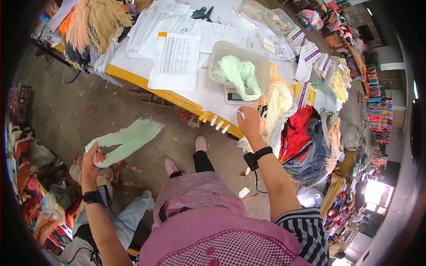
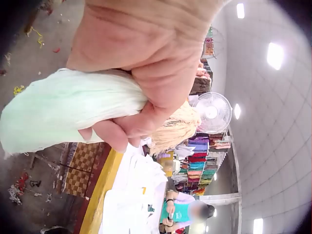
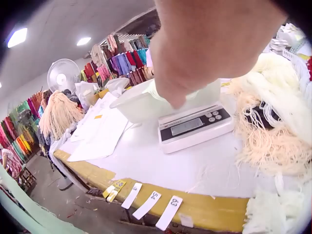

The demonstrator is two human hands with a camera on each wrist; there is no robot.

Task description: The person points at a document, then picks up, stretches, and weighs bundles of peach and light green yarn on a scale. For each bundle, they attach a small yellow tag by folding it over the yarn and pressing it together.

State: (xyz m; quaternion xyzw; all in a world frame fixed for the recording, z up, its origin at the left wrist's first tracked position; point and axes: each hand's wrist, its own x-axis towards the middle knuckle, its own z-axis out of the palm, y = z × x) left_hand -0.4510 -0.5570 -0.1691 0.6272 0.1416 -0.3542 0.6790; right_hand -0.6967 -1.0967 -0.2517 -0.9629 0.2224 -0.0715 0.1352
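My left hand (image 1: pixel 91 162) grips a pale green skein of yarn (image 1: pixel 126 141), raised off to the left over the floor. In the left wrist view, the thumb and fingers wrap round the skein (image 2: pixel 73 105). My right hand (image 1: pixel 249 122) is at the table's near edge, in front of a digital scale (image 3: pixel 195 129); its fingers look bent, with a small pale patch at the tips, and I cannot tell whether they hold something. A translucent plastic tub (image 1: pixel 217 49) sits on the scale. Inside it lies another pale green skein (image 1: pixel 239 71), one loop hanging over the near rim.
Printed sheets (image 1: pixel 175 62) cover the table's left part. Cream and peach yarn (image 1: pixel 279 95), then red yarn (image 1: pixel 297 128), lie right of the scale. Numbered white tags (image 3: pixel 146 204) hang along the yellow table edge. Another person's legs (image 1: pixel 133 221) show at lower left.
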